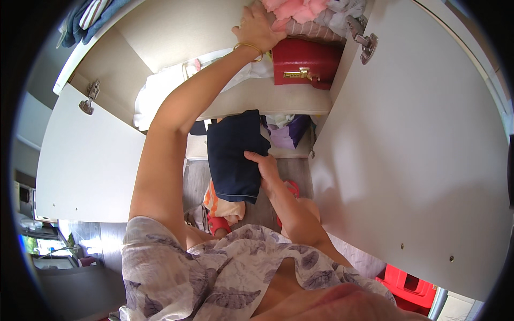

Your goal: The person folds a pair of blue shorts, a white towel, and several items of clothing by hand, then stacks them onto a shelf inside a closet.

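Cloth (235,160), dark navy and folded flat, is in the person's right hand (261,165), held up in front of the cupboard's lower compartment. The thumb lies over its near face while the other fingers are tucked behind, closed on its right edge. Above, the left hand (258,27), with a gold bangle (247,45) around the wrist, reaches to the pink fluffy bundle (302,9) at the top of the pile. Its fingers look partly spread, but some tips are hidden, so from here I can't tell whether they grip anything. Just beside that wrist, a red case (300,59) with a gold-coloured latch sits on the shelf (257,100), brown striped fabric (313,31) above it. White cloth (160,88) lies farther left. Both cupboard doors, left door (85,160) and right door (412,134), stand open. Down by the person's feet, I see an orange-striped peach cloth (226,207) beside a red shoe (218,224).
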A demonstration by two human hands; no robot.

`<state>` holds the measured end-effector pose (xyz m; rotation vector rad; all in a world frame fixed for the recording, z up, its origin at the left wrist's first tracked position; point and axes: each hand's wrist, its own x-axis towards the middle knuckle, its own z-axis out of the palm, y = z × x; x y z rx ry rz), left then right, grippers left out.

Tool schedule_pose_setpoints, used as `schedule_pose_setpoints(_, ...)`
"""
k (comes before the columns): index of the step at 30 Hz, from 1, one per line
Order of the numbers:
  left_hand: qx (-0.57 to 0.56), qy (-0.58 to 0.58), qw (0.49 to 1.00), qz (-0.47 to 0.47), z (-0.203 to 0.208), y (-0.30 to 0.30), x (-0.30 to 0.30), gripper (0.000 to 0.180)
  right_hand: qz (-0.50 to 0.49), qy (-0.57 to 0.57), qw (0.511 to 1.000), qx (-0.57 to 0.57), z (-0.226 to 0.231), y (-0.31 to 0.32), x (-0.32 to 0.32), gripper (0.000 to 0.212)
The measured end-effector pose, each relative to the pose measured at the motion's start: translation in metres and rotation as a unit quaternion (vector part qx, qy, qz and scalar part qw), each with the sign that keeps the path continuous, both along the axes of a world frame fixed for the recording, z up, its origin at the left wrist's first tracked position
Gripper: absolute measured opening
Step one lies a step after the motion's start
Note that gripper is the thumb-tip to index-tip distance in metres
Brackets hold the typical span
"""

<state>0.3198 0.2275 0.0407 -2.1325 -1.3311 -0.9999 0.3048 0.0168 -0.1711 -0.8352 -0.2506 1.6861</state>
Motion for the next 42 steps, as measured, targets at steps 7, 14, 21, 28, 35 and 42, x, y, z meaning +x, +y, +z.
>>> schedule_pose_setpoints(7, -0.029, 0.065, 0.988, -0.140, 0.049, 0.005, 0.018, 0.074, 0.005, -0.021, 1.000, -0.008, 0.001, -0.001, 0.006, 0.043)
schedule_pose_setpoints(14, -0.413, 0.258, 0.846, -0.220, 0.064, 0.054, 0.061, 0.071, 0.013, 0.002, 1.000, -0.005, -0.004, -0.002, 0.002, 0.045)
schedule_pose_setpoints(21, -0.255, 0.144, 0.928, -0.232, 0.037, 0.050, 0.090, 0.064, 0.008, -0.029, 0.999, -0.013, 0.006, -0.009, 0.010, 0.045)
schedule_pose_setpoints(28, -0.153, 0.055, 0.970, -0.180, 0.033, 0.086, 0.106, 0.056, 0.005, -0.073, 0.997, 0.014, -0.009, -0.007, 0.011, 0.050)
schedule_pose_setpoints(35, -0.122, 0.030, 0.977, -0.171, 0.020, 0.083, 0.103, 0.049, 0.010, -0.063, 0.998, 0.008, 0.008, -0.010, 0.013, 0.056)
schedule_pose_setpoints(42, -0.116, 0.015, 0.971, -0.210, -0.003, 0.042, 0.075, 0.043, -0.007, -0.023, 1.000, -0.014, 0.007, -0.003, 0.017, 0.045)
